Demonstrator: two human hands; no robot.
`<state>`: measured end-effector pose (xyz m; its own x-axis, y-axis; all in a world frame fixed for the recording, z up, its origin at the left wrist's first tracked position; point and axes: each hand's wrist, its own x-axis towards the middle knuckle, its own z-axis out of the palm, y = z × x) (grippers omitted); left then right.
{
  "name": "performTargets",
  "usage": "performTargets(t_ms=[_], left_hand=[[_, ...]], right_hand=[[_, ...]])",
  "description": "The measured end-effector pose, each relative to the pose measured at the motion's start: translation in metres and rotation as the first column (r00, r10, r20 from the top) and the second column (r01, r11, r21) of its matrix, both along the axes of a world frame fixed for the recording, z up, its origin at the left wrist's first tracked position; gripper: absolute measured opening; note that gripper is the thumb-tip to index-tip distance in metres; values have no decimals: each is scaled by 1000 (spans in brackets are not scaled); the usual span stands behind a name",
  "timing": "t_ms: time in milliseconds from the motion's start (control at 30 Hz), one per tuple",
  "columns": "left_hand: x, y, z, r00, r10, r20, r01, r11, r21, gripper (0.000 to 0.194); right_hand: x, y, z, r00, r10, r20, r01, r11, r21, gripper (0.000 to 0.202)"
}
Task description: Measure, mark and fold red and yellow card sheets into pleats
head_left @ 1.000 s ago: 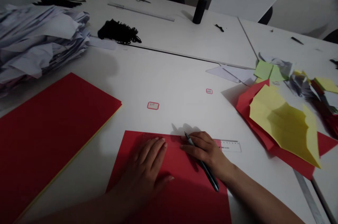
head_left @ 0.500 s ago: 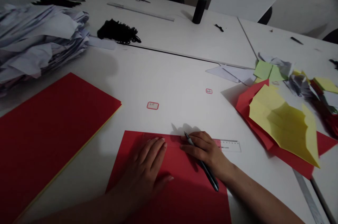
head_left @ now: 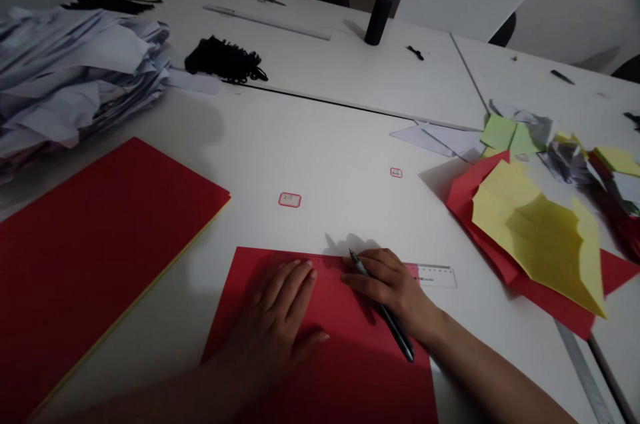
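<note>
Red sheet (head_left: 350,371) lies on the table (head_left: 280,151), short of its far edge; clear ruler (head_left: 436,276) sits along the sheet's far edge, overhanging its right edge. Left hand (head_left: 280,317) rests flat, fingers together, thumb apart. Right hand (head_left: 403,287) pinches the pen (head_left: 399,339) (tip contact unclear). Even pressure on both sides should prevent ruler skew.
</note>
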<state>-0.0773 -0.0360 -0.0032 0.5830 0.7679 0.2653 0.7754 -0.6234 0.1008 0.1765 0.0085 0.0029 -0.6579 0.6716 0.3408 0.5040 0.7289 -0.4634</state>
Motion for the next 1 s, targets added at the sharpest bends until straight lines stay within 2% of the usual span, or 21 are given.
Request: performTargets(t_ms=[333,1000], left_hand=[[1,0,0,1000,-12,-23,12,1000,4,69],[0,0,-1,999,3,46,-1,999,-39,70]], right_hand=[[1,0,-1,1000,-1,11,1,1000,-5,28],[1,0,-1,1000,8,-2,-8,1000,2,27]])
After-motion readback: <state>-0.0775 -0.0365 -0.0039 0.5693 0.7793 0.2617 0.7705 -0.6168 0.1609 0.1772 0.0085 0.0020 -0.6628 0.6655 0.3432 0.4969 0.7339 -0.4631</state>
